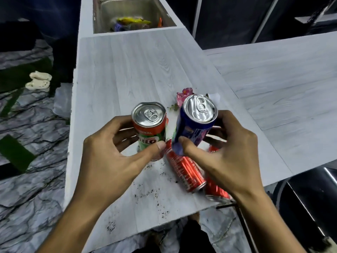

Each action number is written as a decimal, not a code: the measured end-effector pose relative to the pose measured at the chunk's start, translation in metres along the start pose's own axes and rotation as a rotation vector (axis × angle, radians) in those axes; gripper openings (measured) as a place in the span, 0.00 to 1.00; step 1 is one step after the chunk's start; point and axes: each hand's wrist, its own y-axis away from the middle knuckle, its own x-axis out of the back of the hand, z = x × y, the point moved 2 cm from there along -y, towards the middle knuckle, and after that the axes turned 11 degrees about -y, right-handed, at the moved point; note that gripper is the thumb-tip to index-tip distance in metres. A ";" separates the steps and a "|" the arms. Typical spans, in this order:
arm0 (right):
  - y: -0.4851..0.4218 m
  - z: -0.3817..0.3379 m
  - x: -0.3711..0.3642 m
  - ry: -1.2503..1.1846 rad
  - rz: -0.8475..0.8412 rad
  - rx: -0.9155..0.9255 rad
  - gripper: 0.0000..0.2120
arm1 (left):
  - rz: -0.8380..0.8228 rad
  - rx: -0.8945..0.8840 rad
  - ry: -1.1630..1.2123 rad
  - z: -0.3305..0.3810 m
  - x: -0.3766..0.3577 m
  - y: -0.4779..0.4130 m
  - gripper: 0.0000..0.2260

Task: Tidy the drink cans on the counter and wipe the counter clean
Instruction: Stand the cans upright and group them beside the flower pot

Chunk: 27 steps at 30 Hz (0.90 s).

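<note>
My left hand (111,152) grips a red and green Milo can (149,125), held upright just above the pale wood-grain counter (127,70). In my right hand (224,154) is a blue can (193,125), tilted a little to the right. Both cans have sealed tops. Below them a red can (184,170) lies on its side on the counter. A second red can (217,190) lies beside it near the counter's front edge, partly hidden under my right wrist. Dark crumbs (151,194) are scattered over the near part of the counter.
A pink flower (184,95) lies on the counter just behind the cans. A steel sink (131,13) with colourful wrappers in it is set into the far end. Another counter section (291,88) extends to the right. White sandals (39,82) sit on the floor at left.
</note>
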 end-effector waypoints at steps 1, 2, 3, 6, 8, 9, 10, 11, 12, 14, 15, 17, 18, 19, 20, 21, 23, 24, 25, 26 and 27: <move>-0.007 0.006 0.009 0.001 -0.001 -0.006 0.25 | -0.002 0.001 -0.005 0.004 -0.012 -0.006 0.25; -0.015 0.013 0.019 0.003 -0.003 -0.013 0.25 | -0.006 0.001 -0.010 0.008 -0.024 -0.013 0.25; -0.023 0.021 0.028 0.008 -0.004 -0.023 0.25 | -0.014 0.002 -0.015 0.012 -0.037 -0.020 0.25; -0.045 0.045 0.054 0.027 -0.006 -0.038 0.25 | -0.038 0.016 -0.026 0.022 -0.074 -0.038 0.24; -0.061 0.063 0.071 0.036 -0.009 -0.045 0.25 | -0.049 0.028 -0.036 0.028 -0.100 -0.052 0.24; -0.068 0.070 0.079 0.041 -0.010 -0.046 0.25 | -0.053 0.033 -0.048 0.031 -0.111 -0.057 0.24; -0.076 0.079 0.087 0.041 -0.014 -0.049 0.25 | -0.053 0.037 -0.060 0.034 -0.124 -0.065 0.25; -0.083 0.088 0.096 0.040 -0.016 -0.054 0.26 | -0.050 0.040 -0.071 0.037 -0.135 -0.071 0.25; -0.091 0.096 0.104 0.039 -0.016 -0.058 0.26 | -0.051 0.041 -0.079 0.039 -0.146 -0.078 0.25; -0.104 0.110 0.118 0.039 -0.010 -0.060 0.26 | -0.066 0.040 -0.101 0.045 -0.165 -0.090 0.26; -0.112 0.117 0.125 0.041 -0.008 -0.060 0.26 | -0.076 0.042 -0.110 0.047 -0.175 -0.097 0.26; -0.126 0.131 0.139 0.042 0.003 -0.066 0.25 | -0.092 0.052 -0.124 0.052 -0.195 -0.111 0.27; -0.133 0.139 0.146 0.040 0.014 -0.071 0.25 | -0.096 0.057 -0.127 0.054 -0.205 -0.118 0.26; -0.139 0.146 0.152 0.039 0.025 -0.075 0.24 | -0.095 0.060 -0.127 0.057 -0.213 -0.124 0.26; -0.146 0.153 0.158 0.040 0.036 -0.079 0.24 | -0.094 0.065 -0.121 0.058 -0.224 -0.132 0.26; -0.153 0.160 0.164 0.042 0.045 -0.083 0.24 | -0.093 0.073 -0.111 0.060 -0.234 -0.139 0.27; -0.166 0.173 0.175 0.052 0.063 -0.087 0.24 | -0.088 0.086 -0.090 0.063 -0.254 -0.153 0.27; -0.173 0.179 0.179 0.059 0.076 -0.087 0.24 | -0.081 0.089 -0.084 0.063 -0.262 -0.159 0.28; -0.180 0.185 0.184 0.065 0.092 -0.087 0.24 | -0.075 0.090 -0.079 0.064 -0.270 -0.167 0.28; -0.187 0.191 0.189 0.070 0.110 -0.089 0.24 | -0.070 0.091 -0.078 0.066 -0.279 -0.175 0.28; -0.194 0.197 0.193 0.072 0.128 -0.095 0.24 | -0.068 0.088 -0.083 0.068 -0.286 -0.183 0.28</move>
